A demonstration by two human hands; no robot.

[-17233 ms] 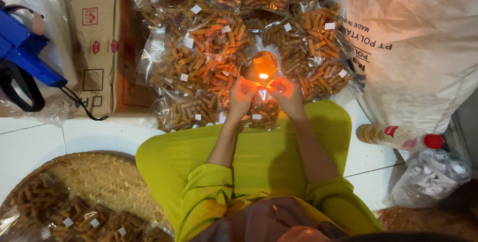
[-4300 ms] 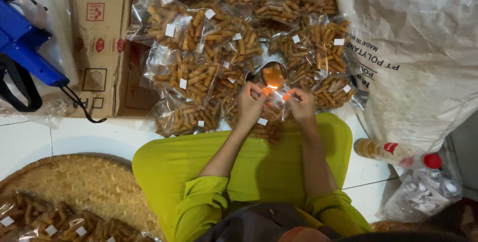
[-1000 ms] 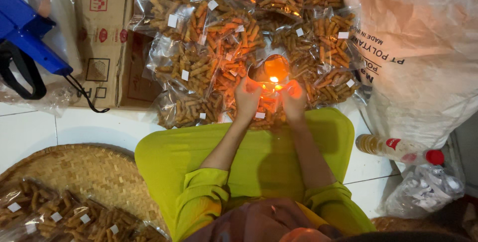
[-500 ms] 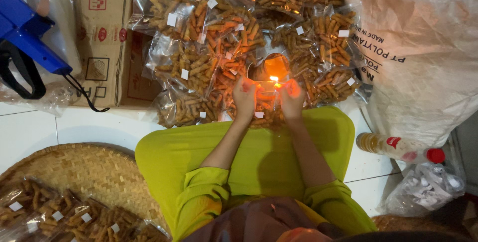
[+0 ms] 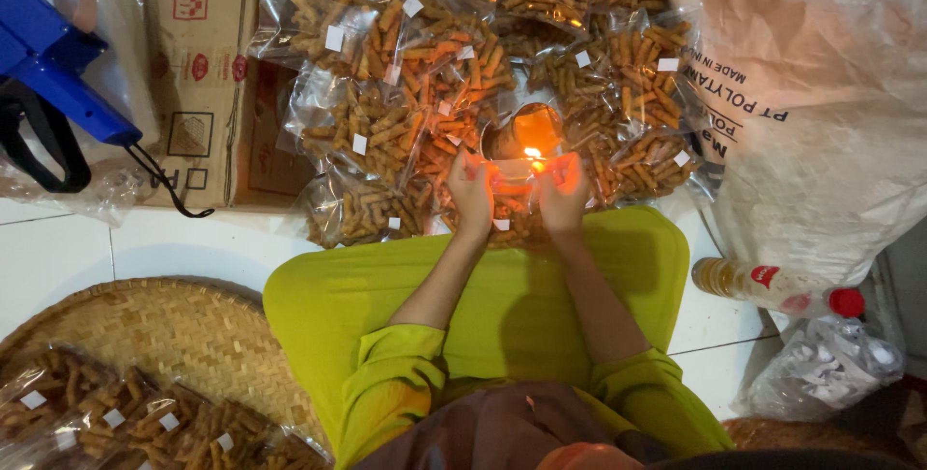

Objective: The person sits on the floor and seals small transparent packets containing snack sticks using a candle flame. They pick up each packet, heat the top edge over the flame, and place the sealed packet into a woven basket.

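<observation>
Hands: two, left hand (image 5: 470,190) and right hand (image 5: 563,190). Flame (image 5: 531,153): one. Round tin (image 5: 526,127) behind the flame: one. Cardboard box (image 5: 208,74): one. Blue tool (image 5: 53,55): one. Woven tray (image 5: 174,335): one. Bottle (image 5: 772,286) with red cap, lying down: one. Large white sack (image 5: 821,93): one. Clear snack packets (image 5: 386,122): many, heaped and overlapping, exact number cannot be told.

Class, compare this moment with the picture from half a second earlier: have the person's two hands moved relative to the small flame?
No. The left hand and right hand still flank the flame, holding the snack packet beside it, just as before.
</observation>
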